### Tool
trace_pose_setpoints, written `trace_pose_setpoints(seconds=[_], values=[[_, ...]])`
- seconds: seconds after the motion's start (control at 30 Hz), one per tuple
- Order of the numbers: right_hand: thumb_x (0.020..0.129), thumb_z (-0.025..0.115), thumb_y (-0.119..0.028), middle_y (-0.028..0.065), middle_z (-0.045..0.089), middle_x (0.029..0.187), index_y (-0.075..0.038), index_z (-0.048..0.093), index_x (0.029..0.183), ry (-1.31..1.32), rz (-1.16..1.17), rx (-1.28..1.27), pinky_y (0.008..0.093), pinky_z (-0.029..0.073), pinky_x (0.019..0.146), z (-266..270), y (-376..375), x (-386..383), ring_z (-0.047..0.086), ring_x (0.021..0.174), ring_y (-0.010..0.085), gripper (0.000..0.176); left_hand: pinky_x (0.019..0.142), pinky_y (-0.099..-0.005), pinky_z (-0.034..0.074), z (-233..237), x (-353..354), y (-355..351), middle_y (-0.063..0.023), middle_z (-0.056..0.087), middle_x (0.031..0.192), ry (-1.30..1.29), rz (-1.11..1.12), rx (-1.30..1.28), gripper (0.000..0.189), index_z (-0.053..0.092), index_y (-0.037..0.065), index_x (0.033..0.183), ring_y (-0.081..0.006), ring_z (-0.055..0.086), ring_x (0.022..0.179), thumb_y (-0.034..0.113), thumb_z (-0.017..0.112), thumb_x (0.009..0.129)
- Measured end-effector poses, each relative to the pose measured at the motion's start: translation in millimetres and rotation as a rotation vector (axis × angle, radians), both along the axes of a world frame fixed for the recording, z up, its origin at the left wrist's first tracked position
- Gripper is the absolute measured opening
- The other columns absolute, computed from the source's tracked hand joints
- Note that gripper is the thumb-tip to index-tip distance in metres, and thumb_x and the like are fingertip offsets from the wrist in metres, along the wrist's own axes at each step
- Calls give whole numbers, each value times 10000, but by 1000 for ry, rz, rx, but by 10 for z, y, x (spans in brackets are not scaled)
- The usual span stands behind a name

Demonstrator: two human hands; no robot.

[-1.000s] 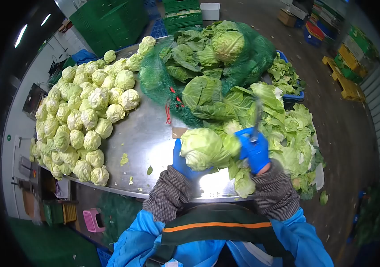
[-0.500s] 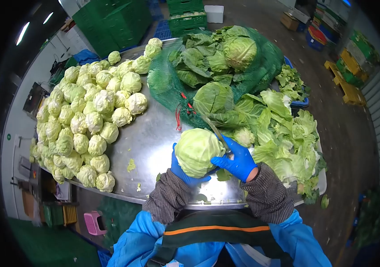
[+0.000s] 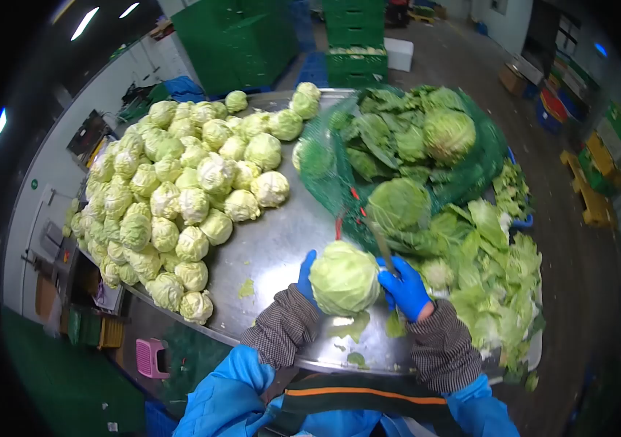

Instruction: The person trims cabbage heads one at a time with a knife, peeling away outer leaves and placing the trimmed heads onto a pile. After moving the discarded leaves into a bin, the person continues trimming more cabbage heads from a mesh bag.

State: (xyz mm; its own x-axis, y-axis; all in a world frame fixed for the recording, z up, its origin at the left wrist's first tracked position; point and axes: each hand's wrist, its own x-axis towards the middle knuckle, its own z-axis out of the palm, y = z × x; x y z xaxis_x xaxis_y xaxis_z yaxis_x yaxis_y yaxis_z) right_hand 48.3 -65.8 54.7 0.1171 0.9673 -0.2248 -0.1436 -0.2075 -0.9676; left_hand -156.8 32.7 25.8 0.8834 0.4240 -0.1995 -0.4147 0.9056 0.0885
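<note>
A pale green cabbage [image 3: 345,280] is at the front of the metal table, its outside smooth and round. My left hand [image 3: 307,275], in a blue glove, holds it from the left side, with most of the fingers hidden behind it. In my right hand [image 3: 406,288], also gloved in blue, is a knife [image 3: 381,244], its blade pointing up and away from me. That hand is close to the cabbage's right side. Loose leaf pieces [image 3: 356,326] lie below the cabbage.
Many trimmed cabbages [image 3: 194,182] are heaped on the left of the metal table [image 3: 252,251]. A green net bag [image 3: 325,175] with leafy cabbages lies at the back right. Cut-off leaves [image 3: 503,280] pile up along the right side. Green crates [image 3: 354,69] stand behind.
The view has swung, so the table appears lower and further right. My left hand has shifted from beneath the cabbage to its left side, and my right fingers have drawn back from its front.
</note>
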Motion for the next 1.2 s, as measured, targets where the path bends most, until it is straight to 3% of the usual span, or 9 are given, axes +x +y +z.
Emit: trace_pose_setpoints(seconds=[0.1,0.17,0.23,0.3,0.43,0.7,0.9,1.03,1.2], values=[[874,622,-261,9,545,651,-46,599,1019,180,-62,55,228,385,426,-27,86,44,460,476,62,260,1085,-515,292,55,-23,154,-182,458,1366,77,63,18,714,445,67,1334,-369,450,1240,605,281,894],[883,602,-236,7,523,617,-39,612,934,-3,54,32,228,375,419,-108,122,25,454,468,67,204,1074,-512,314,42,-92,404,-157,490,1337,134,160,427,588,474,79,1305,-339,477,1215,495,307,925],[891,584,-210,6,510,598,-34,623,876,-51,73,-12,229,369,416,-152,176,-38,452,466,69,180,1072,-501,322,185,-98,783,-144,506,1321,-14,209,200,537,488,81,1289,-323,483,1209,447,312,937],[895,566,-183,6,506,592,-34,632,846,40,6,-81,229,369,417,-147,207,-111,453,467,70,170,1095,-496,289,-507,-311,1703,-126,461,1368,-171,252,634,544,433,99,1335,-303,418,1270,450,301,942],[902,554,-184,-6,491,587,-29,632,876,4,-158,-156,234,364,421,-320,213,-163,446,467,69,175,1132,-490,204,539,-420,2266,-97,300,1494,147,543,211,740,307,163,1445,-307,289,1363,642,257,882],[888,580,-175,27,571,682,-49,633,971,-267,-347,-138,259,449,544,-703,-185,28,533,579,100,159,1029,-532,320,223,-886,3894,-142,371,1423,503,934,143,743,274,150,1431,-348,365,1293,625,381,871],[832,665,-312,122,660,943,-97,531,1268,-1046,-193,79,331,515,649,-848,-582,-95,644,718,233,504,922,-481,445,663,247,2999,-212,463,1312,500,582,487,755,286,144,1398,-354,484,1166,578,564,846],[855,611,-395,97,554,764,-135,440,1365,-1384,42,-127,366,468,501,-938,-819,70,574,571,241,597,939,-396,407,393,1217,2229,-141,551,1258,754,42,854,722,393,116,1366,-278,516,1113,616,512,860],[896,526,-397,105,515,726,-159,395,1391,-1388,-113,-204,400,445,465,-1217,-963,661,551,538,258,564,1018,-364,359,-378,1971,2190,-166,521,1304,921,100,1177,723,282,-22,1400,-248,471,1226,451,543,919]])
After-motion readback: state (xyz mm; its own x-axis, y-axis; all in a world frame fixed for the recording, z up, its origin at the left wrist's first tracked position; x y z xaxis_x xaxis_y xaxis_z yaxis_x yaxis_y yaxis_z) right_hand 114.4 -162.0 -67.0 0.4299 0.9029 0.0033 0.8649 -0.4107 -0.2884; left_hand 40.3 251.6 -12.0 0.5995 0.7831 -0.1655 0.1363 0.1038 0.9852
